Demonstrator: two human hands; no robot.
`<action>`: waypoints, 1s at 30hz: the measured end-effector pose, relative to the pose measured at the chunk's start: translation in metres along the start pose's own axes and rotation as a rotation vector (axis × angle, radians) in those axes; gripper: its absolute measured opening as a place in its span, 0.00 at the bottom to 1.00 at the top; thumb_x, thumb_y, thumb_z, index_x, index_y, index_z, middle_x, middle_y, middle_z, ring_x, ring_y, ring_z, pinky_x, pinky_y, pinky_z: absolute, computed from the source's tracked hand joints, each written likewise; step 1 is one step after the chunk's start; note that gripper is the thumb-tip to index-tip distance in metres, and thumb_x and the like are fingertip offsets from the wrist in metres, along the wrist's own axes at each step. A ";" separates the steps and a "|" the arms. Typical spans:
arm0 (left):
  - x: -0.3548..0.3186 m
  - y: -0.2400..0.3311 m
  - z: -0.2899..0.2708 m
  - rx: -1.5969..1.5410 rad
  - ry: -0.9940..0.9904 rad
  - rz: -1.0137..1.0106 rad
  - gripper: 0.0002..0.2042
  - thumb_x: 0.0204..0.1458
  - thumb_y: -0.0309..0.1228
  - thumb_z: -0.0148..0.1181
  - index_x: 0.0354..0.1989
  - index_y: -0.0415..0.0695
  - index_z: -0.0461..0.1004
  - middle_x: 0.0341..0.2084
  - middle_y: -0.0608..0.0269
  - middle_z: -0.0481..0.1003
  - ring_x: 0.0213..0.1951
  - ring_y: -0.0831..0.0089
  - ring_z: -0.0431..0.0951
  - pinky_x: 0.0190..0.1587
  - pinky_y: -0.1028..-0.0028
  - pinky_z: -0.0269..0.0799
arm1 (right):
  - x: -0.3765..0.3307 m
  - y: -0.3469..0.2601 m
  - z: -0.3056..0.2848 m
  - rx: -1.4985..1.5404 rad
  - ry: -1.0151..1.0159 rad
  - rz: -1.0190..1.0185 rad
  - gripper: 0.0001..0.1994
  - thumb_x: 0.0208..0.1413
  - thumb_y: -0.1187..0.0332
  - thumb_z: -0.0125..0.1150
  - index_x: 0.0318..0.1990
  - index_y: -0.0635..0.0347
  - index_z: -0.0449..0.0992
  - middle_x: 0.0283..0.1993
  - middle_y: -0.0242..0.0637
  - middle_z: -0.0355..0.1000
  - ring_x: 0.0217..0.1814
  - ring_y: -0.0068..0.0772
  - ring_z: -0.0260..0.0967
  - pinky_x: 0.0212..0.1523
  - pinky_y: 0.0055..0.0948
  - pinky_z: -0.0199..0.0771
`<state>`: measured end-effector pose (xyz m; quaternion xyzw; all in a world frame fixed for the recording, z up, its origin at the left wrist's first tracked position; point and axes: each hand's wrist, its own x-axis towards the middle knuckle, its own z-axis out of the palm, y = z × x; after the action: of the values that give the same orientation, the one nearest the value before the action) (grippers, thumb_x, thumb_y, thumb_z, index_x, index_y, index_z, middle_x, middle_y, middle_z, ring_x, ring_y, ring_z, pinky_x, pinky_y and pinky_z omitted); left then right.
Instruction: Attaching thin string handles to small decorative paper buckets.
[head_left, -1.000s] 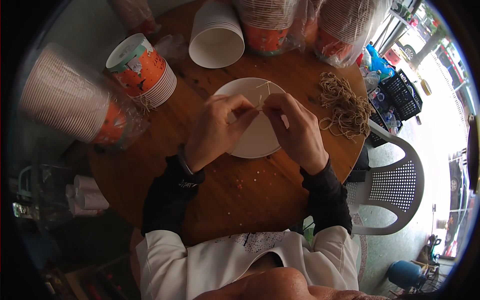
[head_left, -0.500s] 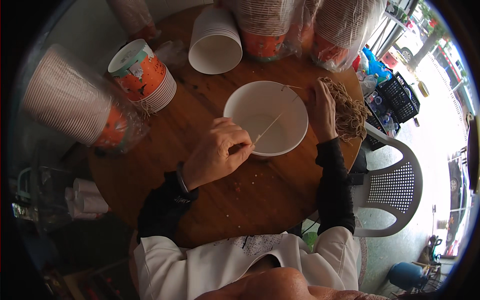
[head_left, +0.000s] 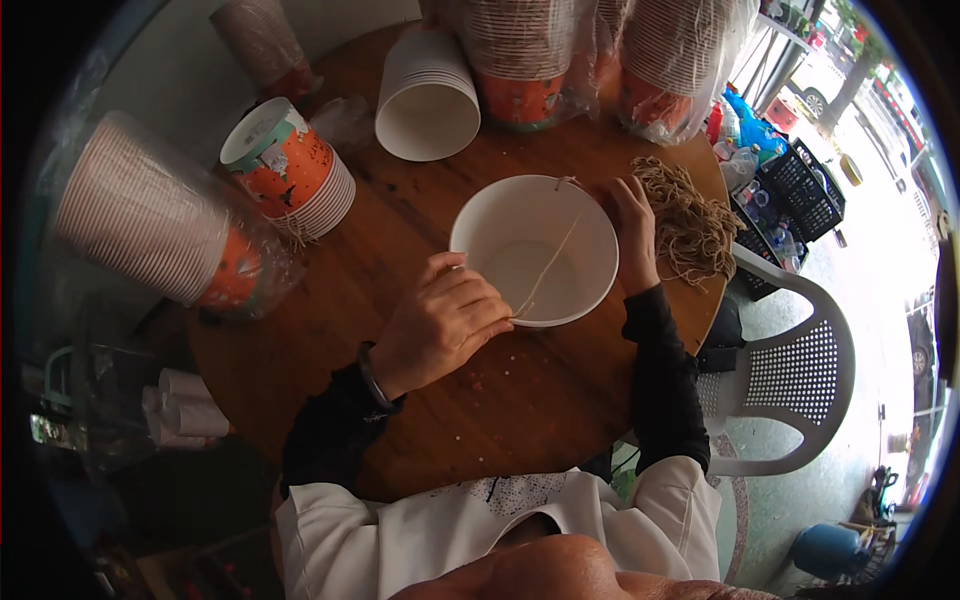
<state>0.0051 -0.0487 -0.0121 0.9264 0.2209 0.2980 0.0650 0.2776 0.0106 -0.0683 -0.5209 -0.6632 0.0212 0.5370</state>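
Note:
On the wooden table in front of me stands a white paper bucket [head_left: 485, 225], its opening up. A thin tan string [head_left: 557, 255] crosses the opening from the near left rim toward the far side. A small knot of string [head_left: 566, 182] shows at the far rim. My left hand [head_left: 450, 315] is closed in a pinch on the string's near end, against the near left rim. My right hand [head_left: 632, 230] curls round the bucket's right rim, its fingertips partly hidden. A heap of tan strings [head_left: 690, 220] lies just right of that hand.
Nested white buckets [head_left: 428, 115] lie tipped behind. Orange printed buckets [head_left: 285, 165] lean at the left, and a plastic-wrapped stack [head_left: 150, 220] stands beside them. More wrapped stacks [head_left: 520, 60] line the back. A grey plastic chair [head_left: 800, 370] and black crates [head_left: 805, 190] are on the right.
My right hand has come down from the pulled string at the far right to the bucket's right rim. My left hand stays by the near left rim. The string inside now hangs looser.

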 end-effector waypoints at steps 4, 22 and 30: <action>0.000 0.006 -0.009 0.267 0.104 0.002 0.09 0.44 0.29 0.69 0.32 0.49 0.75 0.31 0.72 0.74 0.36 0.72 0.74 0.49 0.65 0.64 | -0.011 0.004 -0.003 0.255 -0.007 0.013 0.08 0.45 0.85 0.54 0.33 0.65 0.71 0.37 0.42 0.67 0.36 0.41 0.68 0.34 0.26 0.68; -0.038 -0.096 -0.034 -0.415 0.877 -0.644 0.07 0.58 0.30 0.60 0.35 0.39 0.75 0.28 0.75 0.71 0.31 0.86 0.67 0.35 0.82 0.65 | -0.049 0.011 0.026 0.092 -0.194 0.056 0.12 0.60 0.74 0.52 0.50 0.63 0.73 0.43 0.44 0.73 0.35 0.36 0.73 0.34 0.28 0.73; -0.076 -0.234 -0.102 -1.128 1.466 -0.655 0.06 0.58 0.29 0.58 0.41 0.42 0.71 0.37 0.64 0.73 0.37 0.71 0.76 0.47 0.71 0.75 | -0.054 0.007 0.025 0.141 -0.330 0.189 0.15 0.57 0.77 0.52 0.52 0.63 0.70 0.45 0.46 0.71 0.43 0.47 0.72 0.42 0.35 0.72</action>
<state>-0.1960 0.1256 -0.0275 0.2376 0.2777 0.8285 0.4243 0.2576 -0.0116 -0.1197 -0.5312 -0.6874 0.2030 0.4518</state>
